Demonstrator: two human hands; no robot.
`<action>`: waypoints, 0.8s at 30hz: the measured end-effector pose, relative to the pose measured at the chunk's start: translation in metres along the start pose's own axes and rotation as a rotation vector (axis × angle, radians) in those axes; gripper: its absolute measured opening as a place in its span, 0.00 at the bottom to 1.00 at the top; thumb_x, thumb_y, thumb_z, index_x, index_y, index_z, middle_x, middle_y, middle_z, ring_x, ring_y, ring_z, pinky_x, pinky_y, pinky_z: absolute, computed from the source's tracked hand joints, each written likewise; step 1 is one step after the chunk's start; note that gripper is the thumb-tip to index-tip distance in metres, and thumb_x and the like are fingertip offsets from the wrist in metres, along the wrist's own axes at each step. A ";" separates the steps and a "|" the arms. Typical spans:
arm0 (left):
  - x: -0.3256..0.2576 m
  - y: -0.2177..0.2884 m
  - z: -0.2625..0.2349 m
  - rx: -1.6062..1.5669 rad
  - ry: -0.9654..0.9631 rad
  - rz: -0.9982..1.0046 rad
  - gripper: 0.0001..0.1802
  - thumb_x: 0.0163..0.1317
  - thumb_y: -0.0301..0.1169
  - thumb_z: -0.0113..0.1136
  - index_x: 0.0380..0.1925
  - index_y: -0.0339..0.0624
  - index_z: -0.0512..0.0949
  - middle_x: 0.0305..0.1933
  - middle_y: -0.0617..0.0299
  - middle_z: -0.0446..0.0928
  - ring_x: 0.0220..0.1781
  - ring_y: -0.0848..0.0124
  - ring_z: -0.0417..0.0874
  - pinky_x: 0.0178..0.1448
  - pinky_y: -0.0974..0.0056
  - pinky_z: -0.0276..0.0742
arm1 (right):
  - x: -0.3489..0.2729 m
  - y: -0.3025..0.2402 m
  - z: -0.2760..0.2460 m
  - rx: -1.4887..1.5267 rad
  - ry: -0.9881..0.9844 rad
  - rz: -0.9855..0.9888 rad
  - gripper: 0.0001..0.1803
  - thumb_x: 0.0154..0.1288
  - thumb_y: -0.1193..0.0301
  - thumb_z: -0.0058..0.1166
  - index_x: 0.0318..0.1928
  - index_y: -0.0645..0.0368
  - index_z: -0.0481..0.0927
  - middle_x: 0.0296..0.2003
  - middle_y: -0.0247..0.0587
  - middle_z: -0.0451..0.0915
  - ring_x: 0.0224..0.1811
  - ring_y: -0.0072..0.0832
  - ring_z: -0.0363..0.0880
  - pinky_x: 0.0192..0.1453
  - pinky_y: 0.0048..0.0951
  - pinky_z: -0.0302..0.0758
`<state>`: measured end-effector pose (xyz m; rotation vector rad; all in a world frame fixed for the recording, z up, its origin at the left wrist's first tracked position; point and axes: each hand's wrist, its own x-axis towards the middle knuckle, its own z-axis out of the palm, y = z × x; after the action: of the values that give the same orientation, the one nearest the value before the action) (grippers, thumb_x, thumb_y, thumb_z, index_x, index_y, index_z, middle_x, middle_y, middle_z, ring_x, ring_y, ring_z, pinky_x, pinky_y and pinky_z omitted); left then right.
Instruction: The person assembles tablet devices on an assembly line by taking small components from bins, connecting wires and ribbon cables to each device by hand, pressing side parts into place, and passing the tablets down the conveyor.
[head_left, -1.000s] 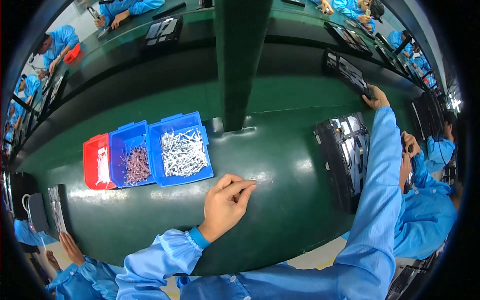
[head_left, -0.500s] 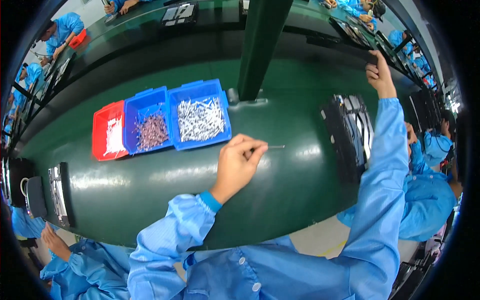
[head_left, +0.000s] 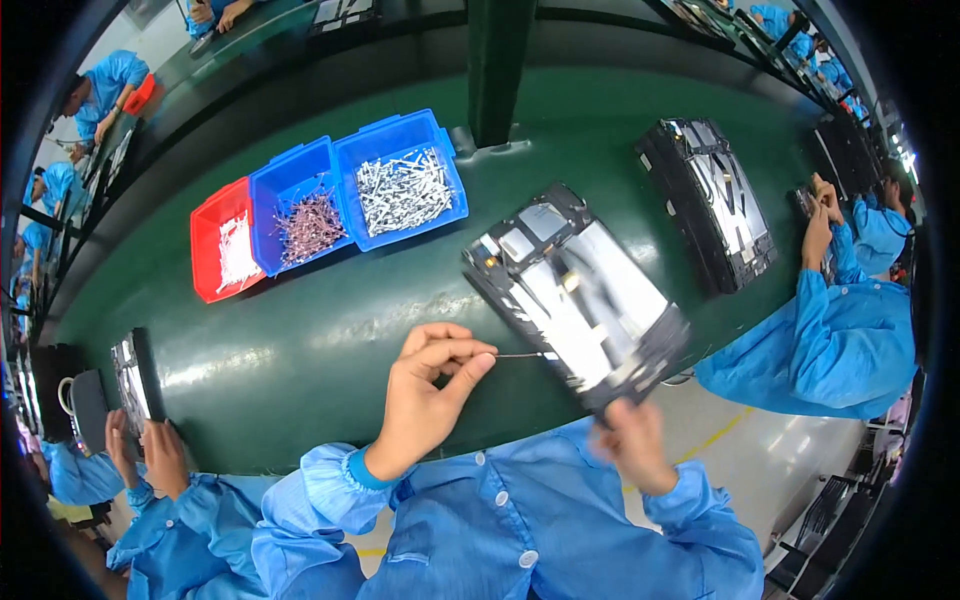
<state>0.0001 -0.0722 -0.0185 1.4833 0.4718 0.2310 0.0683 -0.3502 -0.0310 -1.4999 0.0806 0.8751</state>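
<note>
My left hand (head_left: 428, 392) is pinched, thumb against index finger, on a thin wire-like piece (head_left: 520, 355). The piece points right, its tip at the left edge of an opened tablet (head_left: 590, 300); whether they touch I cannot tell. Black at the frame, with pale battery-like panels inside, the tablet lies slanted over the bench in front of me. My right hand (head_left: 635, 440), blurred by motion, grips its near lower corner. Beyond my left hand stand a red bin (head_left: 207, 262) of white bits, a blue bin (head_left: 290, 175) of brownish-red thin pieces and a blue bin (head_left: 400, 135) of white-and-grey pieces.
A stack of opened tablets (head_left: 710, 205) stands at the right on the green bench (head_left: 300, 345). A dark green post (head_left: 497, 80) rises behind the bins. Co-workers in blue sit close by at left (head_left: 195, 520) and right (head_left: 830, 340). Another device (head_left: 132, 375) lies far left.
My right hand has come back from the far right with a tablet, now in front of me. My left hand has moved down and left, still pinching the thin piece. The view has shifted.
</note>
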 end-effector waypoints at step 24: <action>-0.002 -0.027 0.032 0.089 0.335 0.318 0.07 0.60 0.24 0.69 0.39 0.42 0.87 0.73 0.45 0.56 0.72 0.51 0.69 0.71 0.55 0.67 | 0.123 -0.125 0.078 -1.320 -0.198 -0.775 0.20 0.71 0.55 0.53 0.58 0.47 0.77 0.55 0.58 0.71 0.38 0.57 0.83 0.43 0.51 0.81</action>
<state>0.0085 -0.1047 -0.0446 1.6110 0.5159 0.7257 0.1866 -0.2062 0.0138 -2.3253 -1.3711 0.3611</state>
